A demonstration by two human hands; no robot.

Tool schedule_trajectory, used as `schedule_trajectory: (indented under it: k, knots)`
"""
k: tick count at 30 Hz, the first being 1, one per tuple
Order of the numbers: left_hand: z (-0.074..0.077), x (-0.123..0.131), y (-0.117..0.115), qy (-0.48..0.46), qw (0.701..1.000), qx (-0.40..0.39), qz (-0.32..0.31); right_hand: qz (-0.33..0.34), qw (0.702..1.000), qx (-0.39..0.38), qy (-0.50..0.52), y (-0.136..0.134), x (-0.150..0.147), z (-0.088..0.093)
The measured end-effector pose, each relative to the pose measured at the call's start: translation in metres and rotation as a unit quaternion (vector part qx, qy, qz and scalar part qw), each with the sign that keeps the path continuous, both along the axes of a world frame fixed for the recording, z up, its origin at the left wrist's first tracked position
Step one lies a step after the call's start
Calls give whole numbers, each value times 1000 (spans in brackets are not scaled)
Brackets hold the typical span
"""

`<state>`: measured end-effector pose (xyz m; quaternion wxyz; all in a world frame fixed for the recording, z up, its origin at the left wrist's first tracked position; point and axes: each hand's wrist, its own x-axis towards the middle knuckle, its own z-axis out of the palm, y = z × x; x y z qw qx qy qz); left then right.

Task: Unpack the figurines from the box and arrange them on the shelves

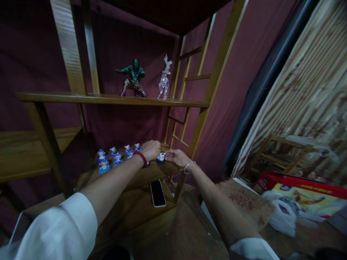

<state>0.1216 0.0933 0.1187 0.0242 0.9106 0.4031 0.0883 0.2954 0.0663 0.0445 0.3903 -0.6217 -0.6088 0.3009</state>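
Observation:
My right hand (177, 157) pinches the edge of a small figurine (161, 157) with a dark base, at the right end of the middle shelf (141, 177). Close beside it, my left hand (151, 149) is closed over the back of the same shelf; its fingertips, and whatever they hold, are hidden from me. To the left of my hands stand several small cartoon figurines, among them a front one on a light-blue base (104, 165) and a purple-and-white one (118, 159). My left forearm covers part of the group.
On the upper shelf (108, 99) stand a green crouching statue (134, 77) and a clear deer figure (164, 79). A phone (157, 193) lies on the lower board. Wooden lattice (187, 77) closes the right side. A red box (303, 195) and plastic bag (283, 216) sit at right.

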Motion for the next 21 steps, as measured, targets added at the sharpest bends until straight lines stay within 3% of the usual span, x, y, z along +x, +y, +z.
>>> schedule_trajectory:
  k: [6, 12, 18, 21]
  knots:
    - [-6, -31, -1, -81, 996, 12, 41, -49, 997, 27, -60, -7, -6, 20]
    - [-7, -57, 27, -98, 992, 2, 83, -50, 985, 77, -146, -4, -30, 45]
    - [4, -61, 51, -43, 993, -12, 106, -2, 988, 51, -145, 28, -54, 49]
    - [4, -58, 64, -19, 992, -16, 121, -7, 978, 56, -202, 52, -62, 50]
